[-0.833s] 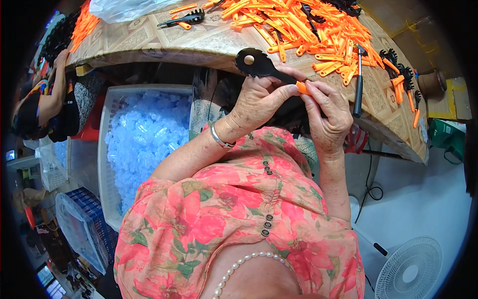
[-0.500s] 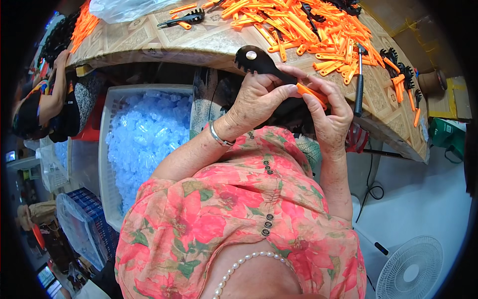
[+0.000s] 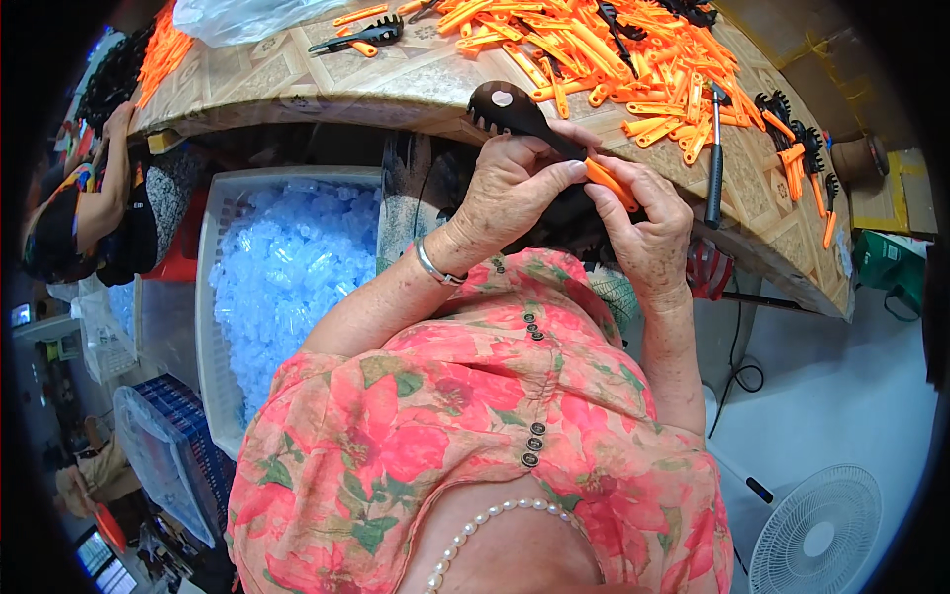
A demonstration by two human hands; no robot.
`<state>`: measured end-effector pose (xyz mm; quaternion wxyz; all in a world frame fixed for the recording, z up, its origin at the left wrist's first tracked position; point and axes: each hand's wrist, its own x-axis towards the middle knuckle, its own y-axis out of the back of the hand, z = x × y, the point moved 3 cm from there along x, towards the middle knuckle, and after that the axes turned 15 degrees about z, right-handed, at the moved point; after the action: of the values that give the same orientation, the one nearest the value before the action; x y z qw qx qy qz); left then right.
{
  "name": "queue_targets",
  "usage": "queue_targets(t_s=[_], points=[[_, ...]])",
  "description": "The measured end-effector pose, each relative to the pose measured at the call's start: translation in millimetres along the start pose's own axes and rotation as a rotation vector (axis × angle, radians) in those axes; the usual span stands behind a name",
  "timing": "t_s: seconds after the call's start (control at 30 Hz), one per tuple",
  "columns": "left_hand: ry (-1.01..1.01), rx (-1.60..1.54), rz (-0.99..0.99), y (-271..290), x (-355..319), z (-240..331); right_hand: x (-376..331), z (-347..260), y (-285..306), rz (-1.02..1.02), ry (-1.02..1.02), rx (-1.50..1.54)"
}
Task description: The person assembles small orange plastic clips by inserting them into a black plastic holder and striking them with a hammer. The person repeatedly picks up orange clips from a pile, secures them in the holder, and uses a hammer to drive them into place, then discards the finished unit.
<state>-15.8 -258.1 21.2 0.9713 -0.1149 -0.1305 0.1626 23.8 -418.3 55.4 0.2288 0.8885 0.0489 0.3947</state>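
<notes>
My left hand (image 3: 517, 186) is closed on a black pasta server (image 3: 517, 114), its toothed head tilted up toward the table edge. An orange handle (image 3: 611, 185) sits between the thumb and fingers of my right hand (image 3: 649, 220). The black neck and the handle's near end meet at my left thumb; how deep one sits in the other is hidden. Beyond my hands, a big heap of orange handles (image 3: 594, 59) covers part of the table. Another black pasta server (image 3: 371, 33) lies on the tabletop across an orange handle.
A hammer (image 3: 714, 158) lies at the table's right edge, with assembled pasta servers (image 3: 814, 163) beyond it. To my left stands a white crate (image 3: 205, 297) of clear bluish plastic pieces. A white fan (image 3: 817, 538) is at lower right. Another person's arm (image 3: 111, 188) shows at far left.
My right hand has shifted slightly left with the orange handle, which now lines up against the black neck. The pasta server's head has turned a little.
</notes>
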Motion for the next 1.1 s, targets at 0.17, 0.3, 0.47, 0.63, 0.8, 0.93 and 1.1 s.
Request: queue_targets(t_s=[0.17,0.3,0.47,0.63,0.8,0.93,1.1], points=[[0.017,-0.052,0.002,-1.6,0.5,0.1,0.5,1.3,2.1,-0.015,0.173,-0.089],[0.024,0.0,0.013,1.1,-0.6,-6.2,1.4,1.1,-0.4,0.056,0.168,-0.035],[0.075,-0.123,0.075,-4.7,-0.8,0.6,-0.8,1.8,-5.4,0.203,0.14,0.046],[0.158,-0.157,0.106,-5.9,-2.7,1.1,0.3,4.0,-5.7,0.188,0.271,-0.024],[0.261,-0.312,0.121,-3.6,-4.0,0.8,2.0,1.7,-5.3,0.16,0.292,-0.029],[0.306,-0.346,0.173,-3.2,-1.5,4.9,2.9,3.8,-10.2,0.131,0.214,0.044],[0.313,-0.352,0.183,-4.9,-3.0,5.6,-5.1,5.6,-12.6,0.128,0.033,0.05]])
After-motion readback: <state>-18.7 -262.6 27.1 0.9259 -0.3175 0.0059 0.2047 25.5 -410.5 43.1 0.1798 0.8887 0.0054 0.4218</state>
